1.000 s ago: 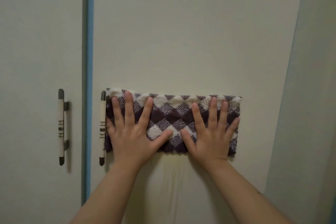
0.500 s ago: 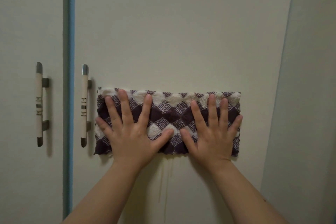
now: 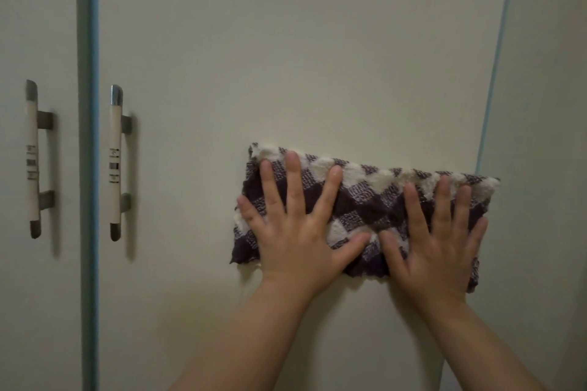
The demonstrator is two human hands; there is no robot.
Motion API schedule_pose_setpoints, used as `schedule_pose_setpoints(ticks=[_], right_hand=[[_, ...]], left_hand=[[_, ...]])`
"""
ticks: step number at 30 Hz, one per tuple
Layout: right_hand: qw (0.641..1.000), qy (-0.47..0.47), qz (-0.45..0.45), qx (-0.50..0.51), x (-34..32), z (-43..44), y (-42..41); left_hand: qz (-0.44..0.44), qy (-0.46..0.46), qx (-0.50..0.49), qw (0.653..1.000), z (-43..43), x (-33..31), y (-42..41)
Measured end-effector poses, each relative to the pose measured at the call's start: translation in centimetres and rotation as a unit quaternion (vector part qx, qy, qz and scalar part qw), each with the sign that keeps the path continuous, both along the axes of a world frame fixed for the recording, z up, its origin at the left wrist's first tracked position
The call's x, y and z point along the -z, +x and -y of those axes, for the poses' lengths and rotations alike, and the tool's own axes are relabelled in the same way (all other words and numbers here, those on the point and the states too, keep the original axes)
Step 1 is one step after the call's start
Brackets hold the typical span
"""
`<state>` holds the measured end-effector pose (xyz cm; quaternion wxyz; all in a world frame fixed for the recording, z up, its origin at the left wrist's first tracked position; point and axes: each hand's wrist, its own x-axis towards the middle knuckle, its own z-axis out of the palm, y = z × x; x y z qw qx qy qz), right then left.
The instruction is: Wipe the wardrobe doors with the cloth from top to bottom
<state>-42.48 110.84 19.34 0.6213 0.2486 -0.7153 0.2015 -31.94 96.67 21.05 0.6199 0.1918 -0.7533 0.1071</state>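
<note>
Pale cream wardrobe doors fill the view: a wide right-hand wardrobe door [image 3: 286,57] and a narrower left-hand door [image 3: 19,295], parted by a blue vertical strip [image 3: 87,168]. Each door carries a cream bar handle with grey metal ends, one [image 3: 33,159] left of the strip and one [image 3: 116,162] right of it.

A folded purple-and-white checked terry cloth [image 3: 365,200] lies flat against the right-hand door as a long band, its right end slightly lower and reaching the door's blue right edge [image 3: 495,73], well apart from the handles. The left hand [image 3: 295,232] presses the cloth's left half with straight, spread fingers pointing up; the right hand [image 3: 435,241] presses the right half the same way. Their thumbs nearly meet at the cloth's lower middle. Both wrists sit below the cloth over bare door.
</note>
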Motion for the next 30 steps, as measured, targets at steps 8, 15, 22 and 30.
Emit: schedule_pose_setpoints(ticks=[8,15,22,30], right_hand=[[0.997,-0.046,0.052,-0.018,2.0,1.2,1.2],[0.999,-0.035,0.034,-0.023,4.0,5.5,3.8],[1.0,-0.01,-0.011,-0.013,5.3,10.3,6.7],[0.999,0.023,-0.037,-0.009,5.7,13.7,9.0]], left_hand=[[0.006,-0.004,0.016,1.0,0.8,1.2,0.8],[-0.014,0.002,-0.002,1.0,5.1,4.0,3.3],[-0.023,0.026,-0.012,0.999,10.0,6.6,6.7],[-0.034,0.054,-0.024,0.998,13.7,8.5,9.2]])
